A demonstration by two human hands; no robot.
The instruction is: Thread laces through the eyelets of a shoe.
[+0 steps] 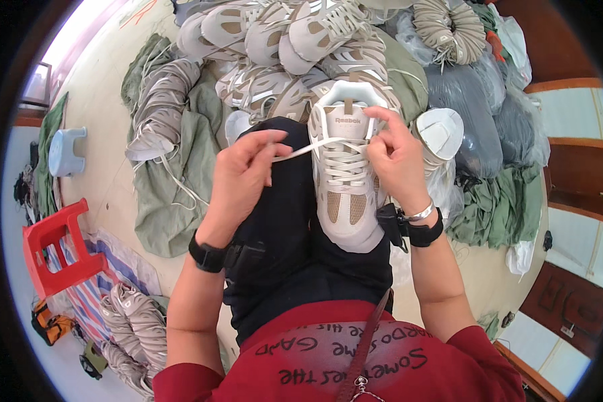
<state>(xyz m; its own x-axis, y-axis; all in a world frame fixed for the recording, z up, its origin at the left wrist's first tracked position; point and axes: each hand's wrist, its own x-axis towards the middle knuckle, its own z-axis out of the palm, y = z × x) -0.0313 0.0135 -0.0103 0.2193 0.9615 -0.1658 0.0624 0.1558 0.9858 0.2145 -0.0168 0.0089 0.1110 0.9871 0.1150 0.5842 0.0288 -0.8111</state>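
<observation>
A beige and white sneaker (345,208) rests on my right thigh, its toe toward me. White laces (345,164) criss-cross over its tongue. My left hand (244,175) is left of the shoe, thumb and fingers closed on a white shoelace (305,150) that stretches taut from the upper eyelets. At the shoe's upper right side, my right hand (396,157) has its fingers curled against the eyelet edge, the index finger reaching to the tongue. Whether it also pinches a lace end is hidden.
Ahead lies a heap of similar sneakers (268,33), with nested rows of them (164,100) on green cloth (164,218). Dark plastic bags (465,120) stand at the right. At the left are a red stool (63,248) and a light blue stool (67,153).
</observation>
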